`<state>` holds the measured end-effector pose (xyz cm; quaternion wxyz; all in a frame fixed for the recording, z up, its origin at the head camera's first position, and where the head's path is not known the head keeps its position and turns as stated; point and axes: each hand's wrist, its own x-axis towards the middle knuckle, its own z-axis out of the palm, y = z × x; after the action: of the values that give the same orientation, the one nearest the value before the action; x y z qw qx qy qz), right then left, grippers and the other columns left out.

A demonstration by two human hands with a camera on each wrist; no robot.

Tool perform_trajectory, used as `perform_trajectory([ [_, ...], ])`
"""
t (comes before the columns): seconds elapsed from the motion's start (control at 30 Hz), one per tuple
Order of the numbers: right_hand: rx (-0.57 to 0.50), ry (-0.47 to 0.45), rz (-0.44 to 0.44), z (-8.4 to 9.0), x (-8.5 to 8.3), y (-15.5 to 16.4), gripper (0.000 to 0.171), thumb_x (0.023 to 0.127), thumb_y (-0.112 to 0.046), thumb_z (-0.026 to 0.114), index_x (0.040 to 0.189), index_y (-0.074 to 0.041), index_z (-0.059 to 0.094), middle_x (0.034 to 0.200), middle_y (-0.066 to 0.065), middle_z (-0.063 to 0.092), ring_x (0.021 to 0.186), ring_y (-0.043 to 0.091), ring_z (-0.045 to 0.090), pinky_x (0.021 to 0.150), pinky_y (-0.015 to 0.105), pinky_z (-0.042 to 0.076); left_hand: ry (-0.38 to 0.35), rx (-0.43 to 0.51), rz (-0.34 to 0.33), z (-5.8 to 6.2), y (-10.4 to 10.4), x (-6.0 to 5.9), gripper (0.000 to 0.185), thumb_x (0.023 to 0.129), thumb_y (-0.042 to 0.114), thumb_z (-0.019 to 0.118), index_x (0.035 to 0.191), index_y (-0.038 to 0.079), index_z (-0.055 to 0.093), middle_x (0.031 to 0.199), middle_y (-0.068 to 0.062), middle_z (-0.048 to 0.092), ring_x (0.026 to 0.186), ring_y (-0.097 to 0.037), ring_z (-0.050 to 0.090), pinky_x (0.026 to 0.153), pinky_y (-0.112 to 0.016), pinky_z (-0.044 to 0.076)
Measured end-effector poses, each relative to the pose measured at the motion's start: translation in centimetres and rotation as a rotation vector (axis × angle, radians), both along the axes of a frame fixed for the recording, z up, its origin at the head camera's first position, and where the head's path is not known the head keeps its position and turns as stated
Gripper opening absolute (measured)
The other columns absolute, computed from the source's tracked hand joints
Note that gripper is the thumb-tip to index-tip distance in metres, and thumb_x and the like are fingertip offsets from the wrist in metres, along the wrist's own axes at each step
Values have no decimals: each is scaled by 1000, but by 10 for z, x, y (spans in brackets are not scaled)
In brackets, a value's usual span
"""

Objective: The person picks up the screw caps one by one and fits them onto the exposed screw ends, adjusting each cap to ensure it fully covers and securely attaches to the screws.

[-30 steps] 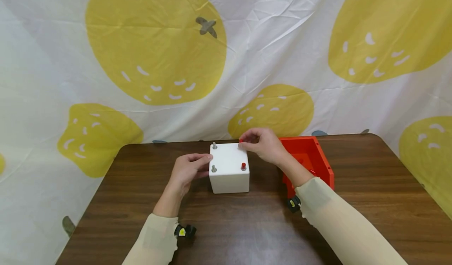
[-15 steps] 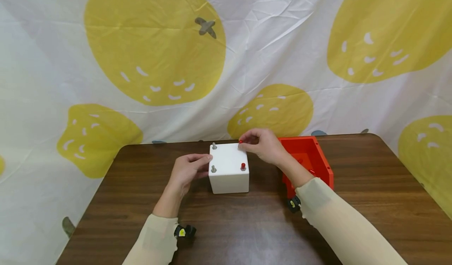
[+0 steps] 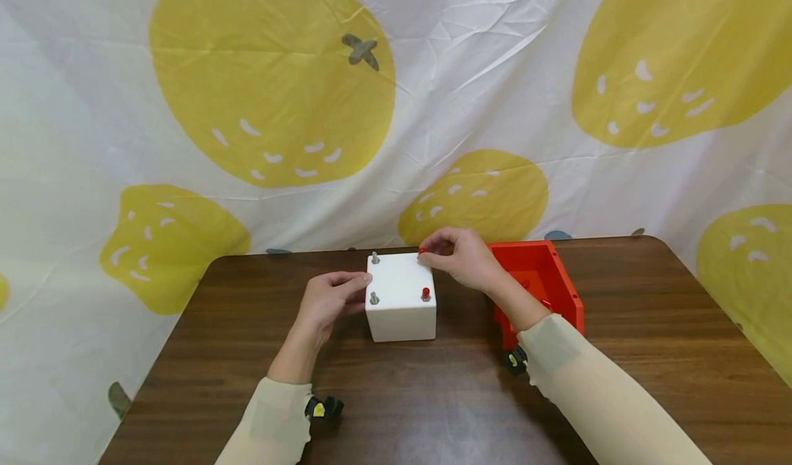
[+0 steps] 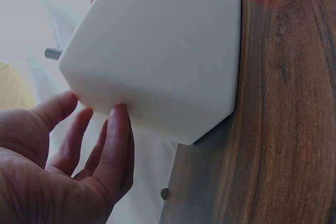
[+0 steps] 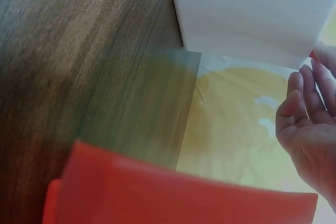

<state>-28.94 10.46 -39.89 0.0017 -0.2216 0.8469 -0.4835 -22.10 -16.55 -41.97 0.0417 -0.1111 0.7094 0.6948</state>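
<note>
A white box stands on the table with a metal threaded stud at each top corner. Bare studs show at the far-left and near-left corners; a red cap sits over the near-right one. My left hand rests against the box's left side, thumb at the top edge, fingertips touching the side in the left wrist view. At the far-right corner, my right hand pinches a small red cap between thumb and fingers. Those fingers mostly hide the stud there.
Right of the box is an open red bin, partly behind my right forearm, with small red pieces inside. The brown wooden table ends close behind the box. A lemon-print cloth hangs behind it.
The right fingers shift slightly at the far-right red cap, which looks a little lower than a second ago. The left hand and the box stay in place.
</note>
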Motion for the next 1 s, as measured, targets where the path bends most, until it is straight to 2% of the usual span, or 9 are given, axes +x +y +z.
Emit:
perform_trajectory([
  [0.57, 4, 3, 8, 2, 4, 5, 27, 92, -26, 86, 113, -11, 77, 101, 3, 73, 92, 25, 66, 80, 38, 62, 4, 3, -5, -2, -1, 0, 35, 94, 21, 85, 119, -2, 77, 120, -17, 73, 94, -23, 75, 80, -36, 66],
  [1.0, 22, 20, 8, 22, 15, 24, 30, 94, -21, 84, 120, -7, 75, 110, 3, 74, 96, 23, 67, 80, 37, 60, -2, -7, -6, -2, -1, -1, 36, 94, 22, 85, 120, -2, 77, 122, -17, 73, 97, -25, 75, 85, -40, 66],
])
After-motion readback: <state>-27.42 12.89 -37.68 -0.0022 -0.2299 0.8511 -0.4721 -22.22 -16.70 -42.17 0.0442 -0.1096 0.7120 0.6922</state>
